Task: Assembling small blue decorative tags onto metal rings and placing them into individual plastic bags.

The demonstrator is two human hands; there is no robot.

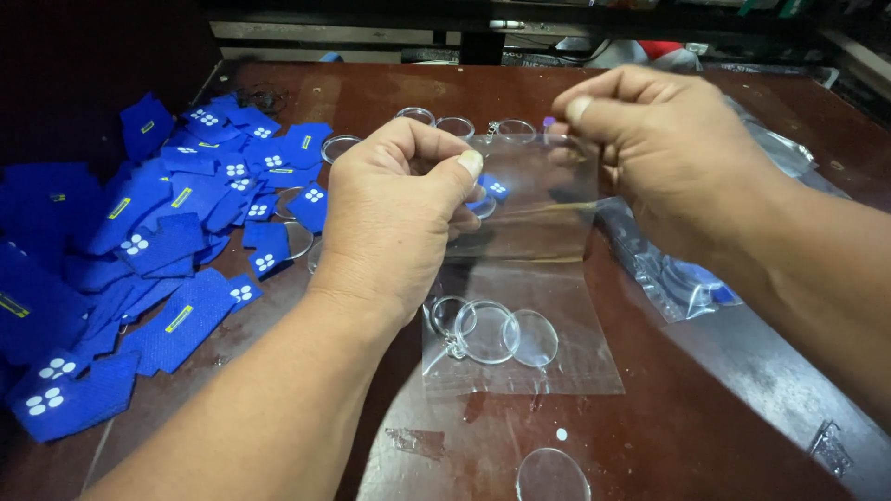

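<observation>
My left hand [399, 218] and my right hand [664, 153] both pinch the top edge of a small clear plastic bag [538, 278] held upright over the brown table [724, 371]. Inside the bag, at its bottom, lie a clear round acrylic disc with a metal key ring [487, 332]. Behind the bag a small blue fabric piece [494, 188] shows near my left thumb. The hands are a short way apart, fingertips on the bag's opening.
A large heap of blue fabric patches [148, 260] covers the table's left side. Several clear round discs [455, 125] lie at the back. One loose disc [552, 475] sits near the front edge. More clear bags [677, 278] lie under my right forearm.
</observation>
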